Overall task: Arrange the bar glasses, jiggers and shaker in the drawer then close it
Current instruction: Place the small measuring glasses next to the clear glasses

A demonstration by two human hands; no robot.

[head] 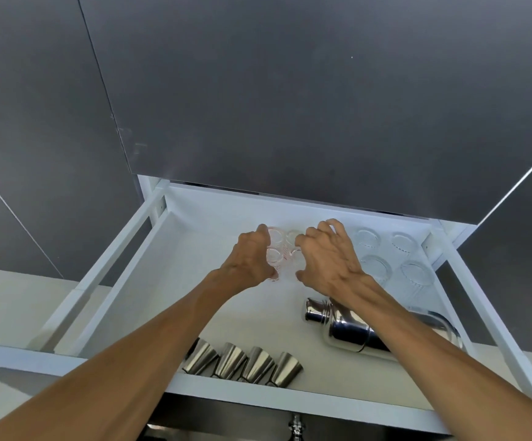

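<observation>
Here both hands flank the small measuring glasses (278, 253) near the drawer's (194, 381) back edge: left hand (249, 261) curled against their left side, right hand (328, 256) half-open just right, fingers (303, 240) apparently touching, neither clearly gripping.

free: we see bare drawer (150, 281) floor left and centre | blocked right: four glasses (385, 256) at the back, shaker (369, 329) lying in front | blocked front: row of jiggers (242, 364) against the front wall
</observation>
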